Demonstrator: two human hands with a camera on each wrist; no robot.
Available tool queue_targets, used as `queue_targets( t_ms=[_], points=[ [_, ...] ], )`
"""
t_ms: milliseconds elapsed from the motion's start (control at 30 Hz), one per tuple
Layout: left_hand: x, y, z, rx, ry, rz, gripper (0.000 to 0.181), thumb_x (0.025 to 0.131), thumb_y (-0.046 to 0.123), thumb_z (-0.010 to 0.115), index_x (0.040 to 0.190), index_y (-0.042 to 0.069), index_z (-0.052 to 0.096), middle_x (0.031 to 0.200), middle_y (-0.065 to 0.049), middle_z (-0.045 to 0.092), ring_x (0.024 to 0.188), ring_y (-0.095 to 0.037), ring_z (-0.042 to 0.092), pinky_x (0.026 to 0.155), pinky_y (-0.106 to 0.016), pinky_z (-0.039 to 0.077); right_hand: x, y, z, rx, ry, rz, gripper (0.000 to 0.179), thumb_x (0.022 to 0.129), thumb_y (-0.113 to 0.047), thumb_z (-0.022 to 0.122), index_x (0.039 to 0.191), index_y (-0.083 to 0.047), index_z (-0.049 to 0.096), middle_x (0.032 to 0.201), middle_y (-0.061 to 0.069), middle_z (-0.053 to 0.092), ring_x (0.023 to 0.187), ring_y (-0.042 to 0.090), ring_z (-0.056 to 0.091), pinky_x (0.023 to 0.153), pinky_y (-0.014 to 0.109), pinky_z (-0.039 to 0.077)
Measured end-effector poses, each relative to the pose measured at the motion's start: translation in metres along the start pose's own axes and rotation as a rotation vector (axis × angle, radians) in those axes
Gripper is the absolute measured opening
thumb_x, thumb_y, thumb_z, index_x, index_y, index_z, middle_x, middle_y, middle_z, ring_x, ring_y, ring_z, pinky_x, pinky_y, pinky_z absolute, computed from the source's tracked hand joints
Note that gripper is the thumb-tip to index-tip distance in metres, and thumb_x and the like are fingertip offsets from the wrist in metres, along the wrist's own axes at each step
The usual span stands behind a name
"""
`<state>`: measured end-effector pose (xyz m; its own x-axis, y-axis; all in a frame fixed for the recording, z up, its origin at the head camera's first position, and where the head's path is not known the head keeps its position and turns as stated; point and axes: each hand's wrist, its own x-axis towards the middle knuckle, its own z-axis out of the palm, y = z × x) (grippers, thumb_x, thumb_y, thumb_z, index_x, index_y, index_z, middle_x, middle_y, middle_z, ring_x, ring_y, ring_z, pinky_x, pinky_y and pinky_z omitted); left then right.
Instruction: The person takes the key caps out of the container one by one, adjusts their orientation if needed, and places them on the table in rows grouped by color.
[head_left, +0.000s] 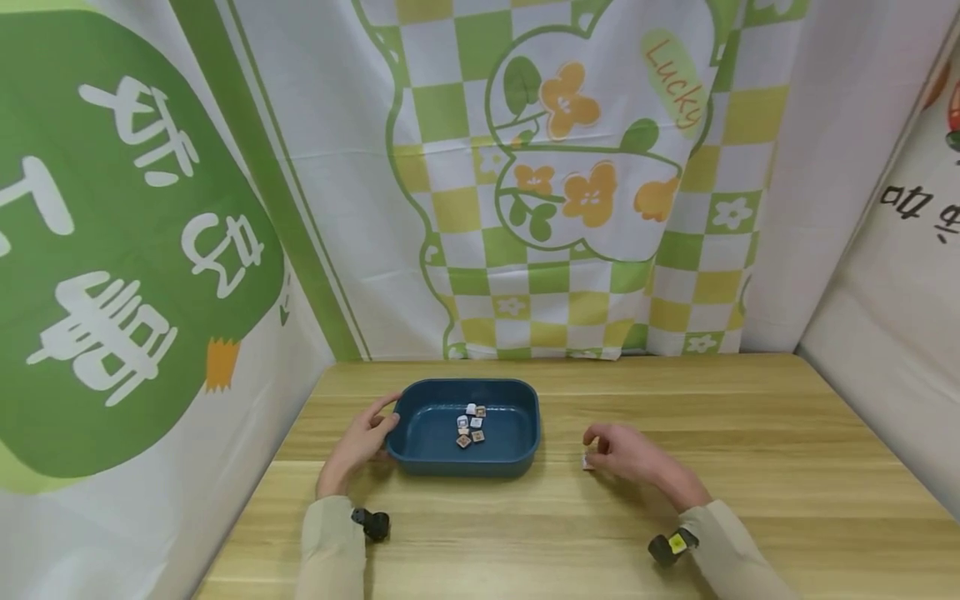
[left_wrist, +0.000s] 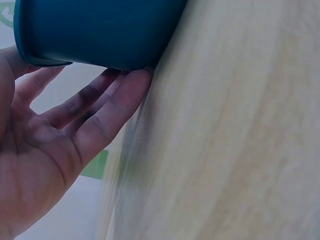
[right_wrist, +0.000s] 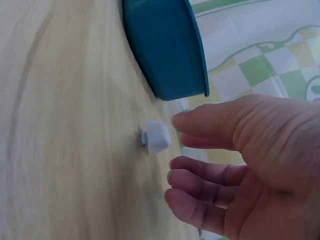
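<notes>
My left hand [head_left: 365, 433] grips the left end of a dark blue tub [head_left: 465, 468], thumb at the rim. In the left wrist view, fingers [left_wrist: 107, 112] lie against the tub's outer wall. Inside the tub are several small white and brown keycap-like blocks [head_left: 476, 422]. To its right, my right hand [head_left: 626, 452] is just over another small block [head_left: 587, 461] on the table. The right wrist view shows this white block [right_wrist: 157, 136] in front of the bent thumb and fingers, with a gap between. Its markings are too blurred there to read.
The wooden table [head_left: 600, 533] reaches to a patterned cloth [head_left: 517, 321] hanging at the back. More cloth [head_left: 247, 433] hangs along the left side, and a white printed cloth [head_left: 885, 333] along the right. Black wrist cameras sit on both sleeves.
</notes>
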<state>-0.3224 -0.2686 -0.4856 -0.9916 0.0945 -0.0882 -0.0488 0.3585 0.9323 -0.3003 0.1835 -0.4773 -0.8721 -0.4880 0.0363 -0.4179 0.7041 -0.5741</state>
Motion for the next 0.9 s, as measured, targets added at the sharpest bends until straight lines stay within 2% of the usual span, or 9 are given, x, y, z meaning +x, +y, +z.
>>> queue_targets(
  t_ms=[133, 333, 533, 600, 767, 900],
  points=[
    [0.001, 0.000, 0.000, 0.003, -0.003, 0.013, 0.047, 0.105, 0.026, 0.047, 0.151, 0.028, 0.037, 0.133, -0.031, 0.053, 0.071, -0.024, 0.070, 0.065, -0.043, 0.060, 0.000, -0.013, -0.003, 0.007, 0.028, -0.002, 0.023, 0.094, -0.016, 0.064, 0.112, -0.003, 0.065, 0.086, 0.002, 0.064, 0.069, 0.009, 0.056, 0.058, 0.024, 0.047],
    [-0.002, 0.001, 0.001, 0.004, -0.004, 0.015, 0.047, 0.105, 0.026, 0.047, 0.151, 0.027, 0.037, 0.135, -0.031, 0.052, 0.067, -0.025, 0.068, 0.066, -0.044, 0.060, 0.007, -0.033, 0.004, 0.004, 0.098, -0.103, 0.018, 0.095, -0.015, 0.063, 0.109, -0.005, 0.066, 0.081, -0.001, 0.064, 0.065, 0.005, 0.055, 0.058, 0.021, 0.046],
    [-0.003, 0.000, 0.002, 0.008, 0.000, 0.017, 0.048, 0.105, 0.025, 0.048, 0.151, 0.026, 0.038, 0.126, -0.030, 0.057, 0.056, -0.029, 0.061, 0.063, -0.045, 0.059, 0.015, -0.049, 0.013, 0.009, 0.127, -0.149, 0.017, 0.094, -0.013, 0.064, 0.108, -0.005, 0.067, 0.080, -0.003, 0.064, 0.066, 0.003, 0.054, 0.059, 0.020, 0.046],
    [-0.003, -0.001, 0.003, 0.001, -0.007, 0.022, 0.049, 0.105, 0.025, 0.048, 0.152, 0.024, 0.036, 0.126, -0.031, 0.056, 0.058, -0.028, 0.061, 0.063, -0.045, 0.059, 0.016, -0.053, 0.013, 0.007, 0.130, -0.163, 0.016, 0.095, -0.013, 0.063, 0.108, -0.006, 0.068, 0.080, -0.004, 0.064, 0.066, 0.003, 0.054, 0.059, 0.020, 0.046],
    [-0.003, 0.001, 0.002, -0.025, -0.015, 0.022, 0.049, 0.106, 0.024, 0.046, 0.153, 0.022, 0.034, 0.132, -0.033, 0.051, 0.067, -0.027, 0.067, 0.063, -0.046, 0.060, 0.023, -0.066, 0.014, -0.015, 0.131, -0.161, 0.016, 0.096, -0.017, 0.062, 0.109, -0.009, 0.069, 0.082, -0.005, 0.064, 0.067, 0.003, 0.053, 0.060, 0.021, 0.046],
    [-0.002, 0.000, 0.001, -0.027, -0.013, 0.014, 0.049, 0.106, 0.023, 0.045, 0.154, 0.023, 0.033, 0.131, -0.033, 0.051, 0.061, -0.028, 0.064, 0.064, -0.049, 0.059, 0.030, -0.076, 0.017, -0.031, 0.152, -0.163, 0.015, 0.096, -0.018, 0.063, 0.108, -0.011, 0.069, 0.082, -0.006, 0.064, 0.069, 0.004, 0.054, 0.061, 0.021, 0.047]
  ],
)
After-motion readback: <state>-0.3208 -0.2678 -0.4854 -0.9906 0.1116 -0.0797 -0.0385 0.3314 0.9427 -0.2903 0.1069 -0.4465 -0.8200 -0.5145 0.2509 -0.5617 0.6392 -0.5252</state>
